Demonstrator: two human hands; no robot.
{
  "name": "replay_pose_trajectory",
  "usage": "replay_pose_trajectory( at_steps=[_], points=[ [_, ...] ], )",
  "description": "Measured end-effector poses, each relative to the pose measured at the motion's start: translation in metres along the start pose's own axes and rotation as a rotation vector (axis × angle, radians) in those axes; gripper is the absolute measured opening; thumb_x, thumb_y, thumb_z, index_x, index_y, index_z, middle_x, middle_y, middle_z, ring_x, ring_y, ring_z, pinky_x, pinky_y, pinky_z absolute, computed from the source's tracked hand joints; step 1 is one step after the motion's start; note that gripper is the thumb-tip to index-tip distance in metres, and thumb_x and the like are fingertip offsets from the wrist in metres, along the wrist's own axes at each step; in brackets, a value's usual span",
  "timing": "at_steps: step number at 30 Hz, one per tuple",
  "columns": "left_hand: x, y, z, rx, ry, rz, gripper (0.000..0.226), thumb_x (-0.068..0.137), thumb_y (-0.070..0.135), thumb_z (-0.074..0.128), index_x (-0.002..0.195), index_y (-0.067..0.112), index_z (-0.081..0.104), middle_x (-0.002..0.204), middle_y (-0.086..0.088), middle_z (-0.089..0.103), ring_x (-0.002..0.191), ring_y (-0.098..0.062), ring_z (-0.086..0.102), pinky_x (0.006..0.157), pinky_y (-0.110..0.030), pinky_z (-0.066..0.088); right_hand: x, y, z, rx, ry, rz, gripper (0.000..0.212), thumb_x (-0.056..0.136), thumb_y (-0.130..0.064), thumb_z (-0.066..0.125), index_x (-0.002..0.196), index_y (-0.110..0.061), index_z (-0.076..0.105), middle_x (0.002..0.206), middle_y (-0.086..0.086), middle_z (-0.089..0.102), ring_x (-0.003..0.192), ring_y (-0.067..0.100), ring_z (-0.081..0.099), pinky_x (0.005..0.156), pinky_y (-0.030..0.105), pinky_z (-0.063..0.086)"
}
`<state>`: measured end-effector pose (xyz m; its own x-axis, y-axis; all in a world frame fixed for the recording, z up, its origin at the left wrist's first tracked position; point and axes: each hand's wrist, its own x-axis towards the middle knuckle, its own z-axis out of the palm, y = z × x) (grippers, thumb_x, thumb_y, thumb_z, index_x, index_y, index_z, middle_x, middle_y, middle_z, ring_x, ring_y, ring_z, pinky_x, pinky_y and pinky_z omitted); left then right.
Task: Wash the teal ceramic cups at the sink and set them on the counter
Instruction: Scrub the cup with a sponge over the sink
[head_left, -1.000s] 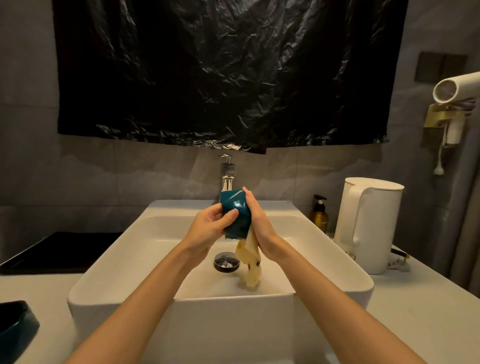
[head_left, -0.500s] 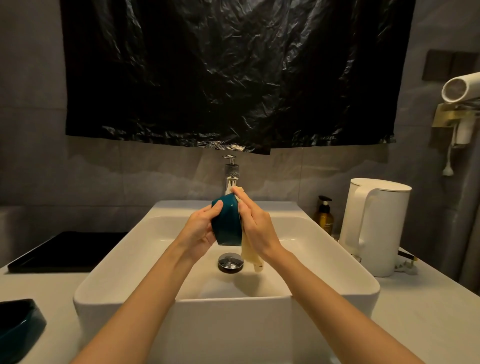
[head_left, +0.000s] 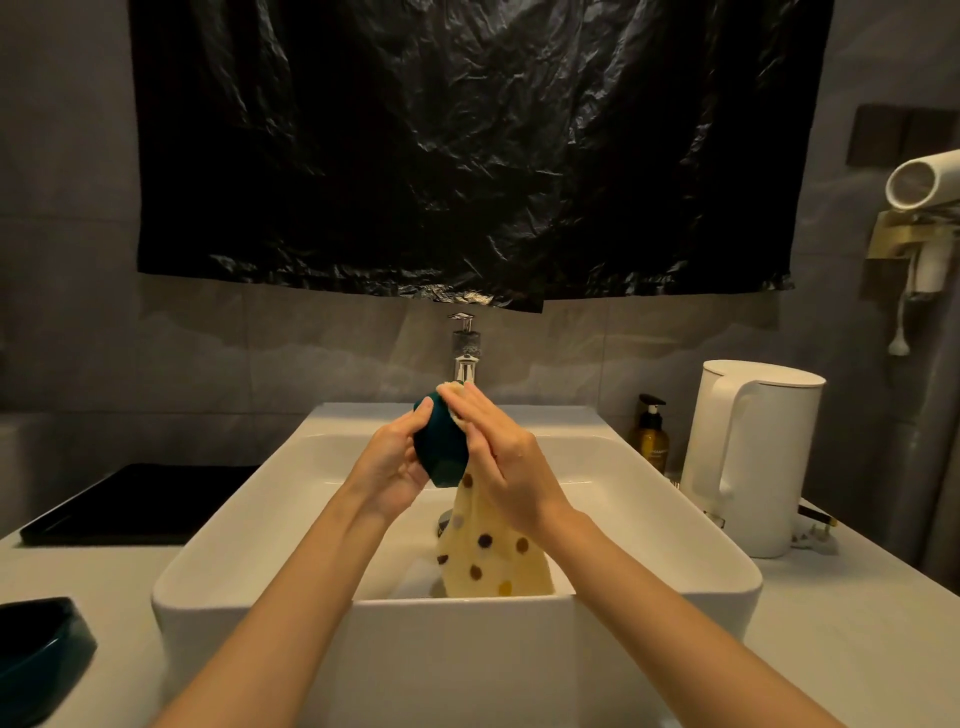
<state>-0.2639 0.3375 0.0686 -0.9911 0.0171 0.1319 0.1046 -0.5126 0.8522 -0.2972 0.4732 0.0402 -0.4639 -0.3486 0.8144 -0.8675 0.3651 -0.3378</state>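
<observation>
A black plastic sheet (head_left: 467, 156) fills the wall at 12 o'clock. Below it the pale counter (head_left: 831, 649) runs from my 9 to my 3, with the white sink (head_left: 467, 654) dead ahead. A black tray (head_left: 130, 509) lies at 10 o'clock, and a white kettle (head_left: 748, 457) stands at 2 o'clock, handle toward the sink. Higher at 2 o'clock a white dryer (head_left: 924, 182) sits in its wall holder.

My cream cloth (head_left: 488, 561), dotted brown and yellow, hangs down into the basin. A teal vessel (head_left: 36, 654) rests on the counter at 8 o'clock, cut off by the edge.

My left hand (head_left: 395, 467) has its fingers and thumb curled round the cup (head_left: 439, 447), holding it over the basin at 12 o'clock, just under the tap (head_left: 466, 348). My right hand (head_left: 498, 457) lies with fairly straight fingers against the cup's right side, pressing the cloth onto it; a bit of cloth shows past my fingertips.

An amber pump bottle (head_left: 649, 436) stands between sink and kettle; its label print is too small to read.
</observation>
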Motion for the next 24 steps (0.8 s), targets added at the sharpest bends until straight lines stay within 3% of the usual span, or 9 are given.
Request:
replay_pose_trajectory(
  at_steps=[7, 11, 16, 20, 24],
  points=[
    [-0.003, -0.001, 0.001, -0.016, -0.004, -0.026, 0.026, 0.094, 0.025, 0.054, 0.113, 0.01, 0.059, 0.096, -0.009, 0.065, 0.093, -0.023, 0.062, 0.072, -0.032, 0.057, 0.007, 0.01, -0.002, 0.063, 0.072, 0.227, 0.045, 0.102, -0.03, 0.026, 0.143, -0.019, 0.041, 0.143, -0.001, 0.048, 0.131, 0.014, 0.045, 0.106, 0.034, 0.043],
    [-0.004, 0.003, 0.002, -0.091, -0.01, -0.039, 0.024, 0.094, 0.025, 0.054, 0.11, 0.009, 0.06, 0.091, -0.009, 0.067, 0.091, -0.023, 0.064, 0.067, -0.033, 0.06, 0.002, 0.014, -0.006, 0.088, 0.085, 0.267, 0.041, 0.104, -0.026, 0.029, 0.143, -0.021, 0.041, 0.14, -0.003, 0.051, 0.126, 0.012, 0.049, 0.101, 0.026, 0.047],
    [-0.007, 0.0, 0.004, -0.038, -0.011, -0.052, 0.021, 0.093, 0.024, 0.055, 0.109, 0.01, 0.059, 0.098, -0.011, 0.064, 0.098, -0.025, 0.061, 0.067, -0.031, 0.06, 0.005, 0.004, -0.005, 0.079, 0.11, 0.144, 0.043, 0.102, -0.027, 0.028, 0.142, -0.019, 0.041, 0.142, -0.001, 0.049, 0.13, 0.011, 0.046, 0.104, 0.026, 0.044],
    [-0.006, 0.001, 0.003, -0.063, 0.005, -0.041, 0.018, 0.093, 0.024, 0.055, 0.104, 0.011, 0.061, 0.095, -0.01, 0.065, 0.095, -0.023, 0.062, 0.072, -0.032, 0.058, 0.005, 0.01, -0.009, 0.164, 0.113, 0.286, 0.039, 0.104, -0.025, 0.03, 0.14, -0.02, 0.044, 0.134, -0.008, 0.053, 0.119, 0.003, 0.049, 0.092, 0.01, 0.044],
    [-0.007, 0.001, 0.003, -0.098, -0.002, -0.049, 0.019, 0.094, 0.025, 0.053, 0.102, 0.01, 0.061, 0.094, -0.01, 0.066, 0.097, -0.025, 0.062, 0.071, -0.034, 0.058, 0.004, 0.011, -0.01, 0.164, 0.122, 0.328, 0.039, 0.104, -0.023, 0.031, 0.139, -0.016, 0.046, 0.13, -0.008, 0.054, 0.115, 0.005, 0.05, 0.086, 0.004, 0.044]
  ],
)
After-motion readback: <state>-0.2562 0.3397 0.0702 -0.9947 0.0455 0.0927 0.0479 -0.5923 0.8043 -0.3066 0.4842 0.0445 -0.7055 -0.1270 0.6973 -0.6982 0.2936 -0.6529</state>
